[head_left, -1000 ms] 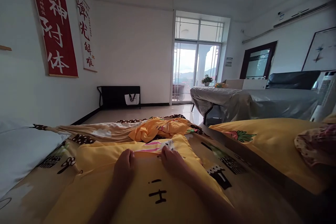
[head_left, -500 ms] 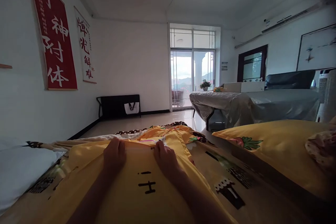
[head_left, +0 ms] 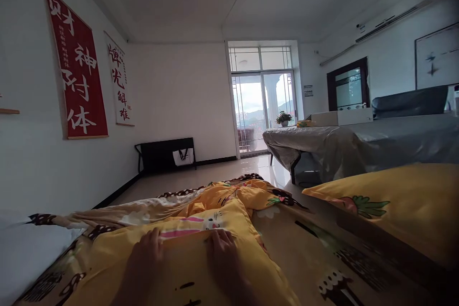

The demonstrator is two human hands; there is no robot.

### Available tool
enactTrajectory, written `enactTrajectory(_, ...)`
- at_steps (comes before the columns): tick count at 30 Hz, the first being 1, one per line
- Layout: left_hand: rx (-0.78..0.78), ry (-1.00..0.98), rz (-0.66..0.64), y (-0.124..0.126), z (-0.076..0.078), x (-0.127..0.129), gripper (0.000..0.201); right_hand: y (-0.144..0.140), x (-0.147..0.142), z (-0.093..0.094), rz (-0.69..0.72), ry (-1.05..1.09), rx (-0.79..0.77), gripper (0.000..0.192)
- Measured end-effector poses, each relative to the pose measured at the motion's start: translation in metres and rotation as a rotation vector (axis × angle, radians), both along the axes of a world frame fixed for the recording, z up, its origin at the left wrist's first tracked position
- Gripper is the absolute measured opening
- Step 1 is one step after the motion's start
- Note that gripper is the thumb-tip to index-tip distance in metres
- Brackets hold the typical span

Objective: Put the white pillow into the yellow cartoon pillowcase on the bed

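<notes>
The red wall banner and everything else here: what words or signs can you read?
"财神附体", big white characters on the long red hanging banner; its small side column is too blurred to read.
White hanging scroll: red brush characters, too cursive to read surely.
Yellow printed pillowcase under both hands: black marks, cut off, unreadable.
Small wall notice by the glass door: too small.

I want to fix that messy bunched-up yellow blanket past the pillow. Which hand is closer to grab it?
Probably the right hand. Both hands lie flat on the yellow pillow, but the bunched blanket lies up and slightly right, nearer that hand's fingertips. The left hand sits farther off to the side.
</notes>
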State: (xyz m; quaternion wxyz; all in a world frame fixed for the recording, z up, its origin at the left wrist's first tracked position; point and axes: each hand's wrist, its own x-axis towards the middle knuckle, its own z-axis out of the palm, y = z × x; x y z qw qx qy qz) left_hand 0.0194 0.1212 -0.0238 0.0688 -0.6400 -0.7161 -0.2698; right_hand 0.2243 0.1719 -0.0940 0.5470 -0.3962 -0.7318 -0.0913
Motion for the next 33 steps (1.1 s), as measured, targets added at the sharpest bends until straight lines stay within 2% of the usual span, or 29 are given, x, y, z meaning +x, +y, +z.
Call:
enactTrajectory(1, 0.003, 0.071, 0.035, -0.003, 0.013, 0.016, 0.037, 0.0, 0.0, 0.001, -0.015, -0.001, 0.029, 0.017)
enactTrajectory(3, -0.014, 0.122, -0.048, -0.007, 0.032, 0.05, 0.05, -0.002, 0.001, 0.003, -0.043, -0.011, 0.089, 0.019)
enactTrajectory(5, -0.043, 0.1, -0.168, -0.005, 0.038, 0.077, 0.051, -0.004, 0.001, 0.005, -0.049, -0.03, 0.148, 0.02)
enactTrajectory(6, -0.051, 0.077, -0.215, -0.002, 0.034, 0.087, 0.046, -0.005, 0.002, 0.005, -0.045, -0.049, 0.175, 0.02)
enactTrajectory(9, -0.015, -0.056, -0.275, 0.015, 0.004, 0.096, 0.026, -0.004, 0.004, 0.006, -0.051, -0.1, 0.237, 0.019)
enactTrajectory(13, 0.144, -0.321, -0.262, 0.041, -0.045, 0.085, 0.03, 0.0, 0.005, 0.006, -0.118, -0.057, 0.244, 0.018)
enactTrajectory(16, 0.233, -0.386, -0.295, 0.047, -0.057, 0.081, 0.029, -0.004, 0.007, 0.01, -0.137, -0.083, 0.225, 0.017)
enactTrajectory(20, 0.202, -0.424, -0.288, 0.034, -0.042, 0.086, 0.027, -0.02, 0.009, 0.02, -0.127, -0.258, 0.222, 0.021)
enactTrajectory(24, 0.129, -0.399, -0.305, 0.016, -0.027, 0.091, 0.028, -0.032, 0.005, 0.023, -0.098, -0.236, 0.142, 0.02)
enactTrajectory(28, 0.066, -0.422, -0.294, 0.007, -0.022, 0.09, 0.029, -0.037, 0.002, 0.023, -0.07, -0.23, 0.138, 0.019)
enactTrajectory(33, -0.005, -0.435, -0.267, 0.002, -0.019, 0.089, 0.029, -0.049, 0.002, 0.028, -0.075, -0.302, 0.23, 0.021)
